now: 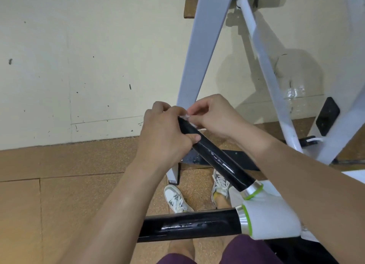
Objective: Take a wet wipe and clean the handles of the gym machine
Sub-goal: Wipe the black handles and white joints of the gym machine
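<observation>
At the far tip of the upper glossy black cylindrical handle (214, 156), both your hands meet. Your left hand (166, 133) is wrapped around the handle end, thumb pressed on top of the black grip. Your right hand (213, 115) is pinched closed on a small crumpled white wet wipe (186, 117), which sits right against the handle tip, mostly hidden between your fingers. Handle slopes down-right to a silver collar with green ring (253, 189) on the white machine joint (270, 218). Second glossy black handle (187, 225) runs across below, untouched, with wet-looking streaks. Grey-white machine frame legs (203, 52) stand beyond, against the cream wall (88, 56). Your white sneakers (176, 199) are on the brown speckled floor (69, 184) beneath.
</observation>
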